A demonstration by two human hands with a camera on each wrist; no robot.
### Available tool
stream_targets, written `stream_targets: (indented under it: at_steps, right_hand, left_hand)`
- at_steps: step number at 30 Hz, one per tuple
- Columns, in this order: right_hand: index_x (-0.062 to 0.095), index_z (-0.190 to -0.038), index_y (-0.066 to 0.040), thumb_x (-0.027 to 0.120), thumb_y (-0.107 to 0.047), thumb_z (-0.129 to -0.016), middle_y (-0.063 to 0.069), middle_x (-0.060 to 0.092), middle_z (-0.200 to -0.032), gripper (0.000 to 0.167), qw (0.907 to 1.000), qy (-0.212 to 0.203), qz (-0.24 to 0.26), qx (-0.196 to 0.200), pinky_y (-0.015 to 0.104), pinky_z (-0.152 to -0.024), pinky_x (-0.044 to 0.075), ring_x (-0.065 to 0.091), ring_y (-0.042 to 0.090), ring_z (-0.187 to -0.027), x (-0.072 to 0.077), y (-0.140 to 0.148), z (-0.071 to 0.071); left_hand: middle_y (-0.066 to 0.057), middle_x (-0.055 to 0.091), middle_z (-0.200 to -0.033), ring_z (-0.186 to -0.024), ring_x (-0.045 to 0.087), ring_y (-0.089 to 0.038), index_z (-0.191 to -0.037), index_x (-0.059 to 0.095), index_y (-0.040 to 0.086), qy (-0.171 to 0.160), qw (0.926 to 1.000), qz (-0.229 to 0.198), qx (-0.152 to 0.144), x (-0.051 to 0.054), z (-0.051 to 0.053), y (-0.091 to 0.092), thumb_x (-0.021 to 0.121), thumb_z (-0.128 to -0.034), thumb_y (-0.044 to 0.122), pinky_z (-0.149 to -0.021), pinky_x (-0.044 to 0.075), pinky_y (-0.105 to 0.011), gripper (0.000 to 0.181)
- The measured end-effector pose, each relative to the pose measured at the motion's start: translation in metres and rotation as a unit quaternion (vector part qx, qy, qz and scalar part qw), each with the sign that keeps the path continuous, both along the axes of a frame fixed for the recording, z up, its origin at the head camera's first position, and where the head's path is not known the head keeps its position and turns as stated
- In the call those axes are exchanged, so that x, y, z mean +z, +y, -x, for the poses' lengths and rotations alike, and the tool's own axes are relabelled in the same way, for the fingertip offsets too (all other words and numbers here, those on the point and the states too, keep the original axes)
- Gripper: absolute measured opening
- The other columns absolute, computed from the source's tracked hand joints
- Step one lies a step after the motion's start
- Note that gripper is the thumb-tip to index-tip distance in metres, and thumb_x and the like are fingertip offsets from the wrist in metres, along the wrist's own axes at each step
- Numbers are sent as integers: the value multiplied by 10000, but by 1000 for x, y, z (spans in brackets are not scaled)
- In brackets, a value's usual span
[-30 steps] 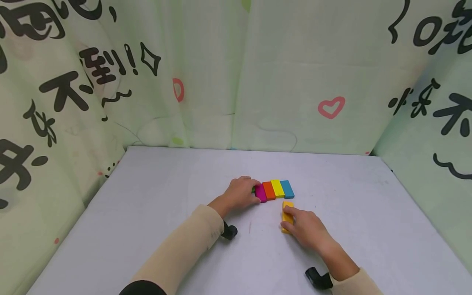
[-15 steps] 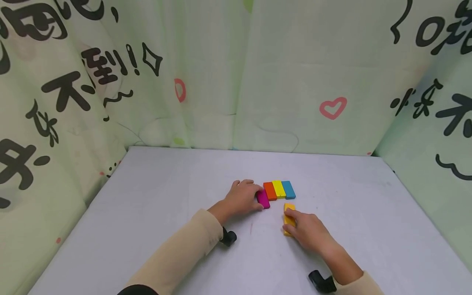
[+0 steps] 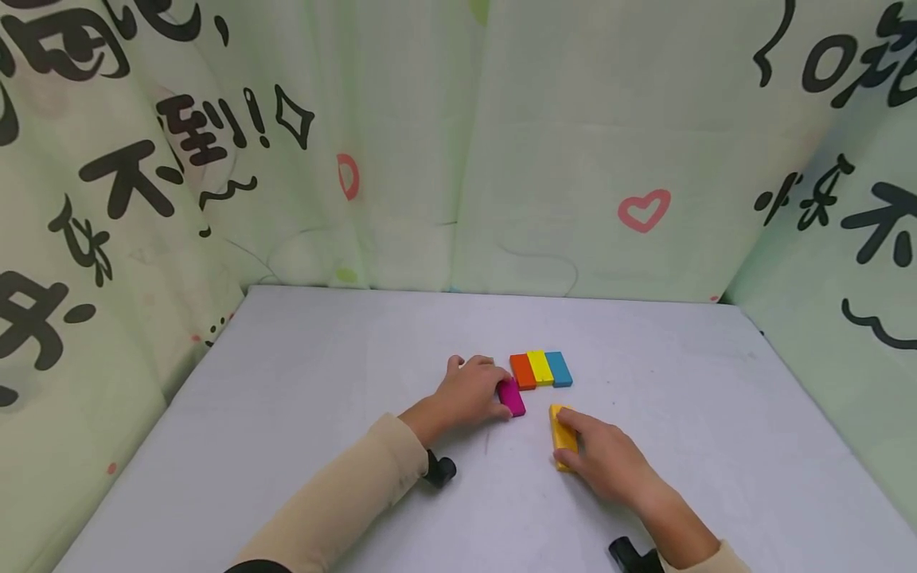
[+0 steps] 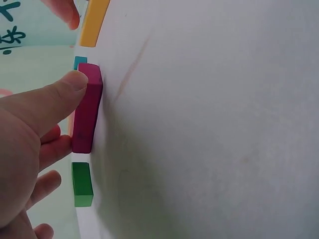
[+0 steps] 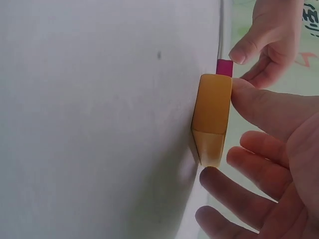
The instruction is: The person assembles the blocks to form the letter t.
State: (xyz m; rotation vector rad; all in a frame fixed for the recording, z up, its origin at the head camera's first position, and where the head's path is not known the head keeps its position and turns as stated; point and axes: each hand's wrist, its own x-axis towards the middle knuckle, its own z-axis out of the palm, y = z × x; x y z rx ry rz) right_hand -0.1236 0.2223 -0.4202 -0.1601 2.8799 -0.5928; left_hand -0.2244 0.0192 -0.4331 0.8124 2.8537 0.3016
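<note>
My left hand (image 3: 469, 391) pinches a magenta block (image 3: 511, 397) between thumb and fingers, just in front of a short row. That row holds an orange-red block (image 3: 523, 372), a yellow block (image 3: 540, 368) and a blue block (image 3: 558, 369), lying side by side. A green block (image 4: 82, 184) shows below the magenta one in the left wrist view; the left hand hides it in the head view. My right hand (image 3: 609, 458) holds an amber block (image 3: 563, 438) by its edges, nearer to me than the row. In the right wrist view, the thumb touches the amber block's upper end.
All the blocks are on a white-covered table (image 3: 358, 342). Pale green curtains (image 3: 401, 199) with black lettering and hearts hang behind and along both sides. Dark wrist devices sit on both arms, one below the left hand (image 3: 440, 469) and one by the right sleeve.
The left hand has drawn the magenta block out of the row toward me. The right hand has shifted the amber block slightly toward me. The orange-red, yellow and blue blocks stay put.
</note>
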Motion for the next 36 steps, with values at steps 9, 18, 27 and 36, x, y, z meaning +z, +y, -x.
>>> stream_targets:
  at_steps: [9, 18, 27, 36]
  right_hand:
    - [541, -1404, 9, 794, -303, -862, 205, 575, -1366, 674, 9999, -58, -67, -64, 549, -982, 452, 527, 417, -1250, -3, 4, -1]
    - [590, -1346, 19, 785, -357, -864, 211, 524, -1427, 641, 9997, 54, -246, 39, 565, -998, 432, 496, 424, -1288, -1, 6, -1]
    - [579, -1365, 20, 768, -368, -877, 205, 595, -1334, 651, 9987, -162, -480, -48, 560, -994, 438, 531, 416, -1241, -1, 4, 1]
    - [586, -1363, 19, 754, -372, -887, 192, 624, -1296, 639, 9977, -349, -579, -76, 554, -980, 452, 560, 405, -1205, -1, 4, -2]
  left_hand:
    - [70, 620, -1300, -1292, 449, -193, -1364, 620, 231, -7, 9996, -105, -268, -1, 0, 0, 777, -877, 380, -1026, 393, -439, 533]
    - [58, 633, -1290, -1298, 452, -190, -1355, 642, 230, -245, 9991, -126, -329, 0, 3, 1, 715, -942, 235, -1051, 383, -426, 420]
    - [62, 644, -1271, -1296, 454, -190, -1341, 656, 217, -264, 9992, -140, -278, 2, 2, 1, 717, -942, 234, -1053, 376, -421, 404]
    - [69, 654, -1245, -1286, 459, -199, -1320, 669, 206, -223, 9990, -214, -324, 0, 0, 0, 717, -942, 238, -1038, 385, -399, 382]
